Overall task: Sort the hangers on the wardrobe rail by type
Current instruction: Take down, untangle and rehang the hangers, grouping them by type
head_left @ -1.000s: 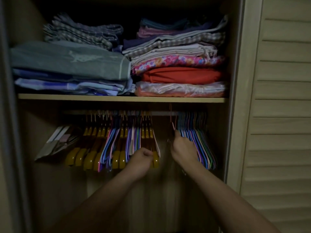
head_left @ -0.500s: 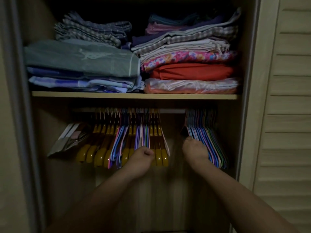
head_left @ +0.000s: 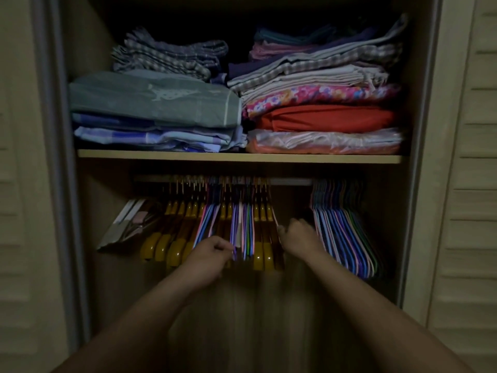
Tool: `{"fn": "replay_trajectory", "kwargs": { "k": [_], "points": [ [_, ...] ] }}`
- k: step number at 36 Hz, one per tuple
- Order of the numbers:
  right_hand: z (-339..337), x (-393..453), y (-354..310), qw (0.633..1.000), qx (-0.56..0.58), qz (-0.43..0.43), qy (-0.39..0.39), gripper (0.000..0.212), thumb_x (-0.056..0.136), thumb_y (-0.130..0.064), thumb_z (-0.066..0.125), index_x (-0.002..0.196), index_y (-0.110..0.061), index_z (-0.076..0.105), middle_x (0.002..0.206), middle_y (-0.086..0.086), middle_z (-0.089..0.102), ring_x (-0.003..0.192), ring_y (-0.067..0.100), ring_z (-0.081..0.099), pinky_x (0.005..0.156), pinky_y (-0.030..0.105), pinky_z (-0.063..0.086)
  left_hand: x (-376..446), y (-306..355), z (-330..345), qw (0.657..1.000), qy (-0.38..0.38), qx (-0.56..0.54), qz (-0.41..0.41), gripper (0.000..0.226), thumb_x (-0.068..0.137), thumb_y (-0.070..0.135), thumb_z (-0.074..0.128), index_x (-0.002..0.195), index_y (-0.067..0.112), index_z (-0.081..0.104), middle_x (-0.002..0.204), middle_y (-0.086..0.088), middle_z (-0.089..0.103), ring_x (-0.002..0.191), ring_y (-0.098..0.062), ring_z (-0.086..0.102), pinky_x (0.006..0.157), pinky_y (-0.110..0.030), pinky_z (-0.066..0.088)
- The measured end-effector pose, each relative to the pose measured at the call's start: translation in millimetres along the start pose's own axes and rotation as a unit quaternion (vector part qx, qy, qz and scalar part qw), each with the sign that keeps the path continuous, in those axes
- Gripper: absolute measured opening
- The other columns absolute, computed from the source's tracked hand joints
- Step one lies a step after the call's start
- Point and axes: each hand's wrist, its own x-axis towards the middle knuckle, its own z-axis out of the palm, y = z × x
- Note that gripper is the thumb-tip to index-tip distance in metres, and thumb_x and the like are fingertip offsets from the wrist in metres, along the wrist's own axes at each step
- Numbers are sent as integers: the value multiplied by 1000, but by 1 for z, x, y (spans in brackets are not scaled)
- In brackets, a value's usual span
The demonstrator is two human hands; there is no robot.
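Hangers (head_left: 243,232) look light, stiff; grasp near hooks. Left hand (head_left: 212,251) pinches thin ones; right hand's (head_left: 298,239) grip unclear.

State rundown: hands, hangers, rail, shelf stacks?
Left hand: gripping thin hangers in mixed group.
Right hand: blurred, grip unclear.
Wooden hangers: on rail, mixed with thin ones.
Thin hangers: bunched at right, sorted.
Rail: gap mid-right.
Folded linens: stacked on shelf.
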Motion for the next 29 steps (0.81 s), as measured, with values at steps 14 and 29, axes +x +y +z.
{"fn": "replay_trajectory", "kwargs": {
  "k": [14, 29],
  "points": [
    [0, -15, 13, 972, -78, -88, 205, 37, 94, -10, 55, 130, -13, 45, 95, 3, 60, 71, 12, 54, 60, 24, 46, -13, -15, -23, 1000, -24, -3, -20, 14, 100, 18, 55, 99, 21, 69, 105, -6, 69, 100, -23, 67, 86, -40, 56],
    [-24, 8, -5, 988, -96, -33, 120, 33, 92, -2, 55, 121, -11, 46, 99, 8, 62, 79, 24, 57, 64, 34, 41, -40, -57, -7, 982, -84, -134, -107, 9, 90, 18, 70, 90, 9, 69, 86, -8, 71, 74, -18, 68, 64, -27, 50]
  ]
}}
